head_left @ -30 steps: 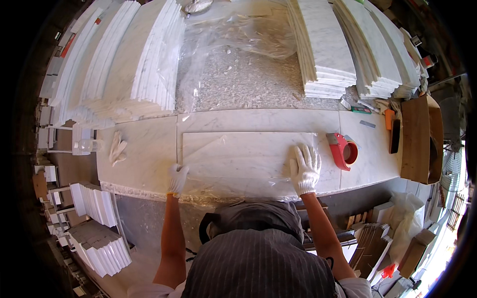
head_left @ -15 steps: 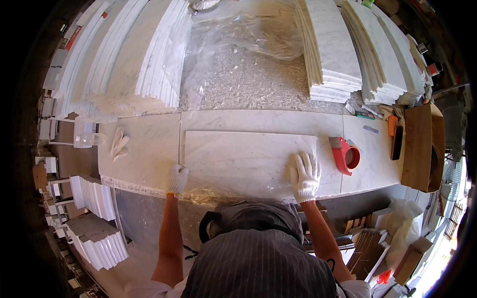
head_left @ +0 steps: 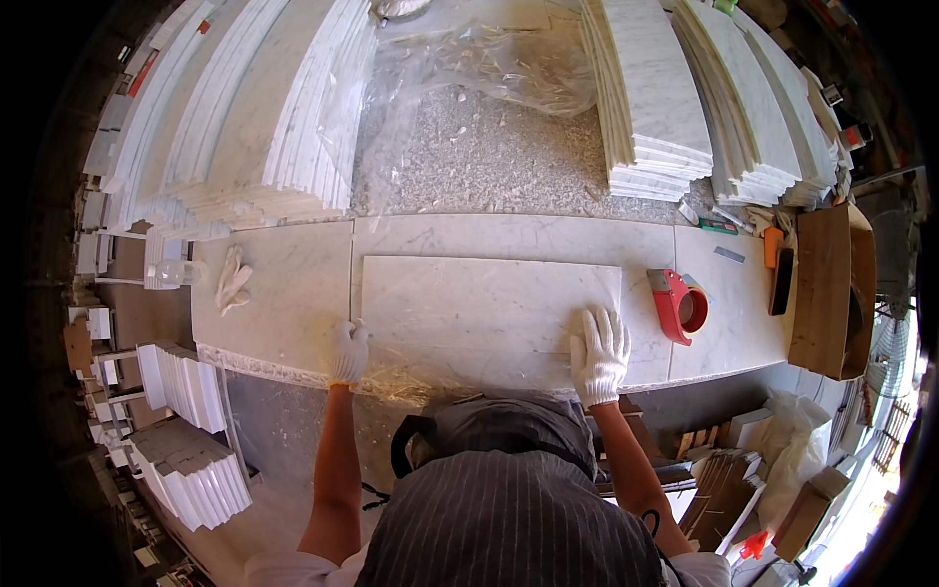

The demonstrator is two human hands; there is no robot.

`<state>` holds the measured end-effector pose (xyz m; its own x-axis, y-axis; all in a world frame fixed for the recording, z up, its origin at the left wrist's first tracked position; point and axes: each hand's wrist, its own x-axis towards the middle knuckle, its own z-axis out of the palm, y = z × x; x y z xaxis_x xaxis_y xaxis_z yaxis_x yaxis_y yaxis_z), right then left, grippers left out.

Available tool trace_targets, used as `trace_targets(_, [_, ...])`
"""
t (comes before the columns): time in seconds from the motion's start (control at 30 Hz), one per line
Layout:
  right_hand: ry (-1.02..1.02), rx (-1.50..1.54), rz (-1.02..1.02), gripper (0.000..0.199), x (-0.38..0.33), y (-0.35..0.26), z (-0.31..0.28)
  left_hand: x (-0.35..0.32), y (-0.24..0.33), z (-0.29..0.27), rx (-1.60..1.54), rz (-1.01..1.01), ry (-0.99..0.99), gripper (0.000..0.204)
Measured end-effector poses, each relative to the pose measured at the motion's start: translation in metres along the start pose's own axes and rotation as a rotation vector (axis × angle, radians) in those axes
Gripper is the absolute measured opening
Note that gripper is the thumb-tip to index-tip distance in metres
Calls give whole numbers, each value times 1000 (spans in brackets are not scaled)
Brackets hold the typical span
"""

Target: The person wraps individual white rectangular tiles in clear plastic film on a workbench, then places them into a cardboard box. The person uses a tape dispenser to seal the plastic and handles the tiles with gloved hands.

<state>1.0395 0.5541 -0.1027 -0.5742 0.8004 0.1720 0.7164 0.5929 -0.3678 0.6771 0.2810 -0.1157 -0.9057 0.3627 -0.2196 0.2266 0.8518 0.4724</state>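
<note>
A white, grey-veined marble slab [head_left: 489, 303] lies flat on the marble worktop [head_left: 284, 284] before me. Clear plastic film [head_left: 465, 367] spreads along its near side. My left hand [head_left: 349, 352], in a white knit glove, is closed beside the slab's near left corner; whatever its fingers pinch is hidden. Gloved the same way, my right hand [head_left: 600, 358] lies flat with fingers stretched out over the slab's right end. Just right of it stands a red tape dispenser [head_left: 675, 305].
Stacked marble slabs [head_left: 264, 117] rise at the far left, and more stacks [head_left: 665, 93] at the far right. Crumpled film [head_left: 499, 68] lies between them. A loose glove [head_left: 233, 281] and a clear bottle [head_left: 176, 274] are at left. A cardboard box [head_left: 831, 291] stands at right.
Both hands stay almost in place. The film over the slab's near side looks flatter. My right hand's fingers sit slightly closer together.
</note>
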Motion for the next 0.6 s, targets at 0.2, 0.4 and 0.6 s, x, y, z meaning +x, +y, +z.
trace_targets(0.2, [-8,12,18,46,-3,6,2,-31,130,5,421,625,216,34])
trace_targets(0.4, [-27,22,36,54,-4,11,2,-69,215,121,254,1292,-244,51])
trace_targets(0.6, [41,8,479,80,-33,21,3,-69,228,140,385,1347,-344,53])
